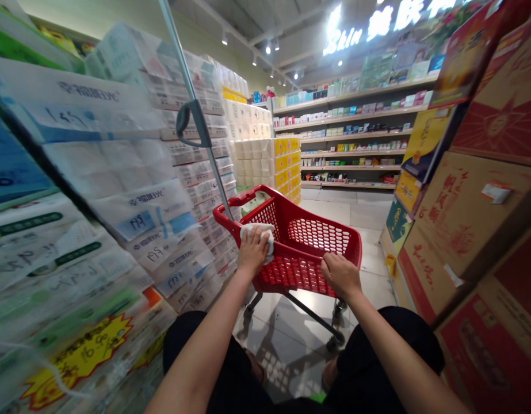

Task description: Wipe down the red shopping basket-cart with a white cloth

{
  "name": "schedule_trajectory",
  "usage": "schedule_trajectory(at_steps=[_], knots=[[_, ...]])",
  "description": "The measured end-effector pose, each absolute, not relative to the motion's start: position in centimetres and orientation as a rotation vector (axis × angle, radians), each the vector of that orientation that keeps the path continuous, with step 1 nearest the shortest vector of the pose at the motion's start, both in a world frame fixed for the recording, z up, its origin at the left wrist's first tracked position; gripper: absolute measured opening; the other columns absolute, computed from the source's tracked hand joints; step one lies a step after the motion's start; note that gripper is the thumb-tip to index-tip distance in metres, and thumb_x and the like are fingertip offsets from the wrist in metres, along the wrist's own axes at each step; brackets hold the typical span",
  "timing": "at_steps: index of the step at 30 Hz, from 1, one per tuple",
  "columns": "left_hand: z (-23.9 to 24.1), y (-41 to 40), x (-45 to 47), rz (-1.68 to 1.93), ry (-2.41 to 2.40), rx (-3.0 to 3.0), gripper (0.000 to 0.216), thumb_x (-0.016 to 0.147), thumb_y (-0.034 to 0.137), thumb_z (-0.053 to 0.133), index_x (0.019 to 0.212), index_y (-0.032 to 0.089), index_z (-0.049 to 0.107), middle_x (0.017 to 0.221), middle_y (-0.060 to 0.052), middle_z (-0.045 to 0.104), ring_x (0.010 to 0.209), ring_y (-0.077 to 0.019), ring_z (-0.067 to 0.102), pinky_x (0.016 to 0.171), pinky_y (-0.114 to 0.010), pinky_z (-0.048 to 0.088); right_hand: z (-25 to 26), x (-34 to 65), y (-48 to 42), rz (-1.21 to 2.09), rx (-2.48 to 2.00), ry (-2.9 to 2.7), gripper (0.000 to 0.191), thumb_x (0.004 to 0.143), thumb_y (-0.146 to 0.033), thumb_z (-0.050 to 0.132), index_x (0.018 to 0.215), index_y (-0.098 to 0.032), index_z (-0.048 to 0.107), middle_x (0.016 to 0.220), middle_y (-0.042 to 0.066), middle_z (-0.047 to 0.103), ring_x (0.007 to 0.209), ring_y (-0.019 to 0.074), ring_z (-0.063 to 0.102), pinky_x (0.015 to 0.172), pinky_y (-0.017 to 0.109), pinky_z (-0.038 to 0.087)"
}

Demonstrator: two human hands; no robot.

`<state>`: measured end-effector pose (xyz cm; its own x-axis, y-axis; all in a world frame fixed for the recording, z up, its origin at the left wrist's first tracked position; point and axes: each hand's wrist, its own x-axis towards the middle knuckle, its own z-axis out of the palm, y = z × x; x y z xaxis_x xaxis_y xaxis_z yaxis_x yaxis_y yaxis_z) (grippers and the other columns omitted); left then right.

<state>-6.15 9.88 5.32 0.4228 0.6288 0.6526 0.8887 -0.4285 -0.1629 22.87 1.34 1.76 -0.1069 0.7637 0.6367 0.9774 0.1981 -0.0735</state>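
A red plastic shopping cart (319, 234) with a perforated basket stands side-on before my knees. Under my left hand (253, 248) is a white cloth (268, 230), pressed against the cart's near rim close to its handle end. The fingers of that hand lie over the cloth. My right hand (340, 275) grips the near rim toward the cart's other end, its fingers curled over the edge. A metal pole (181, 54) with a grey crutch-like grip (195, 123) rises behind the handle.
Stacked tissue packs (161, 198) with handwritten price tags line the left side. Cardboard boxes (476, 207) are piled on the right. Shelves of small products (355, 138) stand at the back, beyond the tiled floor (369, 215). The cart's wheels (334, 343) rest near my feet.
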Motion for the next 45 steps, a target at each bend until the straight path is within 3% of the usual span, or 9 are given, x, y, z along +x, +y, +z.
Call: schedule_trajectory(at_steps=[4, 11, 15, 24, 30, 37, 45], knots=[[3.2, 7.8, -1.3, -0.761, -1.260, -2.242, 0.038, 0.095, 0.029, 0.042, 0.131, 0.022, 0.050, 0.144, -0.009, 0.043, 0.140, -0.0262, 0.028, 0.119, -0.053, 0.012, 1.8, 22.4, 1.2, -0.508, -1.635, -1.907, 0.028, 0.096, -0.033, 0.036, 0.079, -0.021, 0.054, 0.079, 0.002, 0.063, 0.076, 0.0152, 0.052, 0.064, 0.028, 0.027], [0.9, 3.7, 6.2, -0.754, -1.028, -2.450, 0.053, 0.094, 0.030, 0.043, 0.145, 0.023, 0.033, 0.150, -0.006, 0.036, 0.142, -0.0251, 0.024, 0.119, -0.052, 0.013, 1.4, 22.6, 1.3, -0.509, -1.639, -1.914, 0.021, 0.093, -0.027, 0.038, 0.089, -0.021, 0.058, 0.087, 0.003, 0.065, 0.083, 0.0170, 0.054, 0.069, 0.029, 0.029], [2.1, 4.7, 3.5, -0.635, -0.923, -2.506, 0.057, 0.093, 0.030, 0.046, 0.148, 0.027, 0.028, 0.152, -0.002, 0.032, 0.142, -0.0211, 0.025, 0.120, -0.045, 0.015, 1.3, 23.4, 1.3, -0.520, -1.631, -1.919, 0.022, 0.092, -0.026, 0.038, 0.088, -0.021, 0.058, 0.086, 0.003, 0.066, 0.082, 0.0168, 0.054, 0.068, 0.029, 0.029], [5.5, 9.0, -7.2, -0.632, -1.261, -2.261, 0.056, 0.088, 0.020, 0.047, 0.143, 0.027, 0.036, 0.154, -0.004, 0.030, 0.144, -0.0241, 0.022, 0.120, -0.049, 0.013, 1.3, 23.2, 1.4, -0.525, -1.631, -1.897, 0.021, 0.092, -0.026, 0.038, 0.085, -0.021, 0.057, 0.080, 0.002, 0.064, 0.077, 0.0152, 0.052, 0.066, 0.029, 0.027], [2.7, 7.5, -2.2, -0.743, -1.316, -2.270, 0.054, 0.087, 0.020, 0.047, 0.140, 0.022, 0.040, 0.151, -0.008, 0.034, 0.143, -0.0269, 0.024, 0.118, -0.051, 0.019, 1.3, 21.9, 1.6, -0.514, -1.641, -1.881, 0.022, 0.092, -0.027, 0.037, 0.080, -0.020, 0.055, 0.078, 0.002, 0.063, 0.077, 0.0154, 0.052, 0.066, 0.029, 0.027], [0.8, 3.2, 6.2, -0.715, -1.075, -2.475, 0.061, 0.089, 0.024, 0.046, 0.148, 0.021, 0.029, 0.153, -0.006, 0.031, 0.143, -0.0228, 0.023, 0.119, -0.045, 0.019, 1.5, 22.1, 1.3, -0.518, -1.614, -1.897, 0.035, 0.099, -0.039, 0.032, 0.081, -0.021, 0.056, 0.083, 0.004, 0.065, 0.081, 0.0173, 0.054, 0.068, 0.029, 0.029], [3.7, 6.9, -1.6, -0.622, -1.104, -2.398, 0.057, 0.090, 0.022, 0.045, 0.145, 0.026, 0.032, 0.152, -0.004, 0.034, 0.142, -0.0218, 0.026, 0.120, -0.045, 0.015, 1.6, 23.2, 1.1, -0.558, -1.630, -1.884, 0.037, 0.098, -0.042, 0.034, 0.076, -0.021, 0.054, 0.075, 0.003, 0.063, 0.075, 0.0161, 0.053, 0.064, 0.030, 0.026]])
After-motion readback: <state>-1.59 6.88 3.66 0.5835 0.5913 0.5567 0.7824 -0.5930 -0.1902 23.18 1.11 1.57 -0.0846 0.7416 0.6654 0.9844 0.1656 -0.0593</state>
